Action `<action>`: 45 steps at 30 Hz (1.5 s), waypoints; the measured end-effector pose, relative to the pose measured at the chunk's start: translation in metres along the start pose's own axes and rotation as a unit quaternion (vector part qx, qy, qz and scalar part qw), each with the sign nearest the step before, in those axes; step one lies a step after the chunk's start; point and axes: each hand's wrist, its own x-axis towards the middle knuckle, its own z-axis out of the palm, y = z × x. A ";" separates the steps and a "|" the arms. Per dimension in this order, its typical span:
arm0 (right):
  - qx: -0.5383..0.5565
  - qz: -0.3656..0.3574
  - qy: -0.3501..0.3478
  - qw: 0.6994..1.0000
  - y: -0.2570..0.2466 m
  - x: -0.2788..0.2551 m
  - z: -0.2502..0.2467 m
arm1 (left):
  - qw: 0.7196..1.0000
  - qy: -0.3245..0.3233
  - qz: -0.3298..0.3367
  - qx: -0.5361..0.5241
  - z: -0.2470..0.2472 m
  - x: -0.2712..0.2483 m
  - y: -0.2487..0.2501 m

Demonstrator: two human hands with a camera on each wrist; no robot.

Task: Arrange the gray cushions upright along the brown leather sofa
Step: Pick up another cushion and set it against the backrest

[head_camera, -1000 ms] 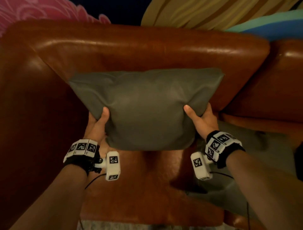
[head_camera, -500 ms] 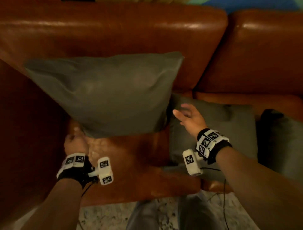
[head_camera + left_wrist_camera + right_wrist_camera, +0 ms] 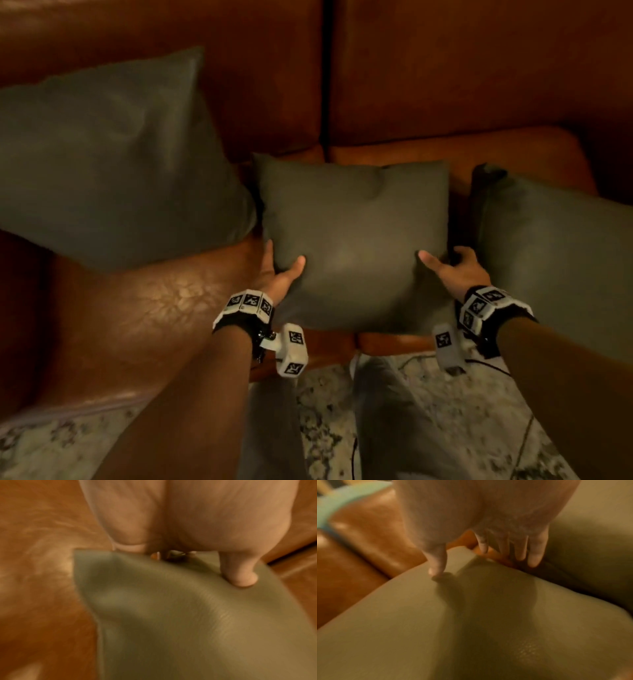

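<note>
Left hand (image 3: 277,274) and right hand (image 3: 455,270) gripping, thumbs forward

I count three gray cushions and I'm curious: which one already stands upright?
The left cushion, leaning against the sofa back. The middle cushion and right cushion lie on the seat.

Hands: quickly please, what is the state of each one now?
Left hand: grips the left edge of the middle gray cushion.
Right hand: grips the same cushion's right edge, thumb on top.
</note>
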 end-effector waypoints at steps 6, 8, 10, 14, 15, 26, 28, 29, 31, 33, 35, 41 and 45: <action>-0.038 0.009 -0.095 0.995 0.041 0.010 -0.012 | 0.997 0.020 -0.037 -0.065 0.037 0.004 -0.101; -0.066 0.018 -0.126 0.990 0.060 0.006 -0.015 | 0.996 0.016 -0.058 -0.065 0.044 0.014 -0.170; -0.069 0.020 -0.147 0.986 0.071 0.009 -0.019 | 0.987 0.009 -0.122 -0.101 0.047 -0.024 -0.152; -0.008 0.026 -0.131 0.991 0.058 0.022 -0.022 | 0.976 0.076 -0.124 -0.164 0.049 -0.077 -0.039; -0.001 0.020 -0.118 0.993 0.051 0.025 -0.020 | 0.971 0.112 -0.115 -0.176 0.041 -0.073 -0.022; 0.049 0.027 -0.077 0.995 0.013 0.023 0.007 | 0.997 0.074 0.027 -0.012 0.021 0.008 0.060; 0.072 0.071 -0.075 0.992 0.034 0.011 0.010 | 0.997 0.061 0.050 0.014 0.022 0.007 0.071; 0.094 0.082 -0.077 0.989 0.041 0.007 0.009 | 0.997 0.059 0.053 0.025 0.021 0.005 0.070; 0.133 0.094 -0.081 0.983 0.046 0.008 0.007 | 0.997 0.067 0.034 0.025 0.019 0.000 0.061; 0.168 0.089 -0.083 0.978 0.038 0.018 0.006 | 0.996 0.082 0.022 -0.001 0.018 -0.001 0.052; 0.166 0.054 -0.079 0.982 0.017 0.024 0.004 | 0.994 0.099 0.027 -0.034 0.015 -0.002 0.053; 0.188 -0.072 -0.038 0.979 -0.059 0.021 -0.022 | 0.972 0.183 0.124 -0.077 -0.013 -0.004 0.096; 0.225 -0.190 0.027 0.955 -0.104 0.018 -0.043 | 0.941 0.232 0.224 -0.098 -0.038 -0.013 0.130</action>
